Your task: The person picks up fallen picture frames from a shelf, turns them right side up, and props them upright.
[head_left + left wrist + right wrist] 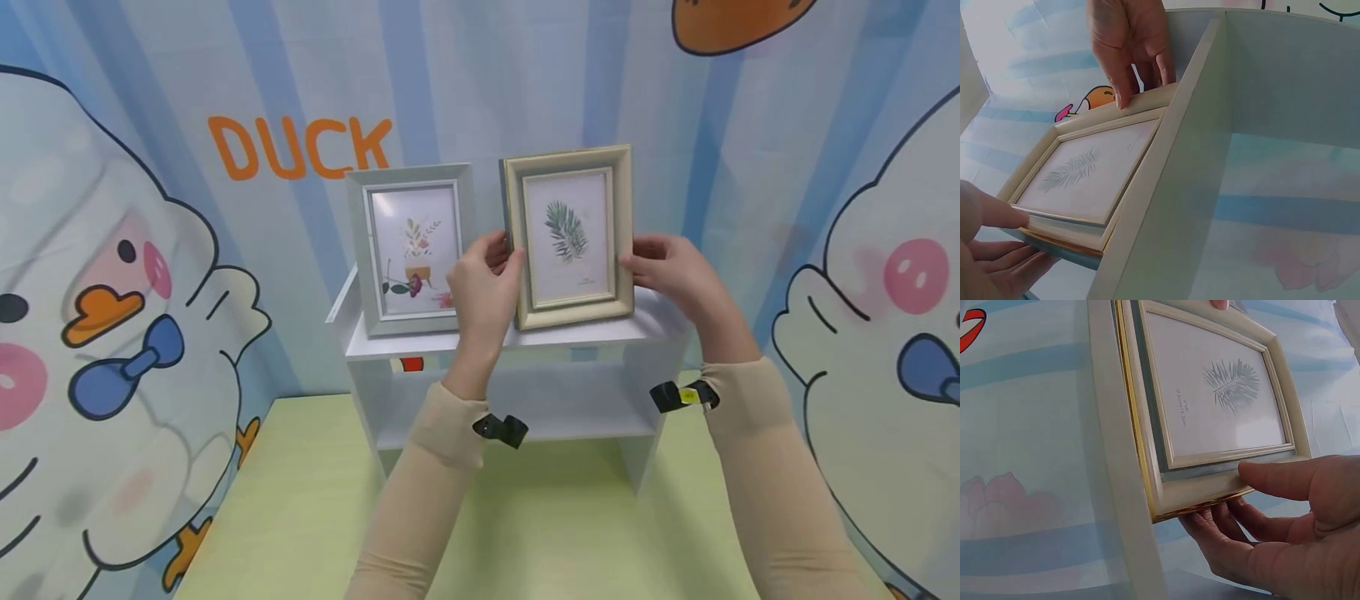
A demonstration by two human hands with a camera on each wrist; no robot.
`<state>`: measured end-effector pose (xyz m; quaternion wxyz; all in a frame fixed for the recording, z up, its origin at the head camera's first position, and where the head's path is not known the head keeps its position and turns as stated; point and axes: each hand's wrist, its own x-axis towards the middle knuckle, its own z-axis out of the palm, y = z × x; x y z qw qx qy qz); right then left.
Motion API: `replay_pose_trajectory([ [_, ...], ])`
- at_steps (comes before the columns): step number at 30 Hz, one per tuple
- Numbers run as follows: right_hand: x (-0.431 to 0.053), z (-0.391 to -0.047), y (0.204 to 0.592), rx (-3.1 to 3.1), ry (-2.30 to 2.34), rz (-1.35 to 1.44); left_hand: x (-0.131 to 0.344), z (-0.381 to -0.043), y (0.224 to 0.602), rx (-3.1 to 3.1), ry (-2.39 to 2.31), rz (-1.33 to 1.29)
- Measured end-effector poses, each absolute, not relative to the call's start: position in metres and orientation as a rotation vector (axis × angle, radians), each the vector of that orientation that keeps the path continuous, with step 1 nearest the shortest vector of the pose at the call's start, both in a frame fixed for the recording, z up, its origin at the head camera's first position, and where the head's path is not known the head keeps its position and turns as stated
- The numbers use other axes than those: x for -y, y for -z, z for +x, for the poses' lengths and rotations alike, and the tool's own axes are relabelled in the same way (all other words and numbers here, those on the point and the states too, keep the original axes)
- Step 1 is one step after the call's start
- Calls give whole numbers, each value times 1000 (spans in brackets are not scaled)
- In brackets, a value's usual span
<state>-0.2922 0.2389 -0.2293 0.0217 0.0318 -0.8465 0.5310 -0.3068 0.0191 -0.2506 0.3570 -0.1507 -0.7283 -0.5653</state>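
Observation:
A cream picture frame (622,208) with a green leaf print stands tilted at the right part of the white shelf's top (495,340). My left hand (486,283) grips its left side, thumb on the front and fingers behind. The right side is held by my right hand (671,271), its thumb (1272,478) on the front border and the fingers curled behind. In the left wrist view both hands hold opposite sides of the cream frame (1110,119). Just left of it, a pale grey picture frame (367,250) with a flower print stands on the same shelf top, partly behind my left hand.
Below the top, the white shelf unit has a lower board (570,408) between two side panels. It stands on a pale yellow-green table (300,500). Behind hangs a blue striped curtain (525,75) with cartoon ducks and orange lettering.

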Motion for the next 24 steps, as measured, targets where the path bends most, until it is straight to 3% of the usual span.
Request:
replay_pose_trajectory([
  [15,-234,-280,229,2645,-1535,78,-21,-312,250,1914,1413,-321],
  [24,-240,-269,228,2585,-1523,69,-11,-298,256,1837,1353,-445],
])
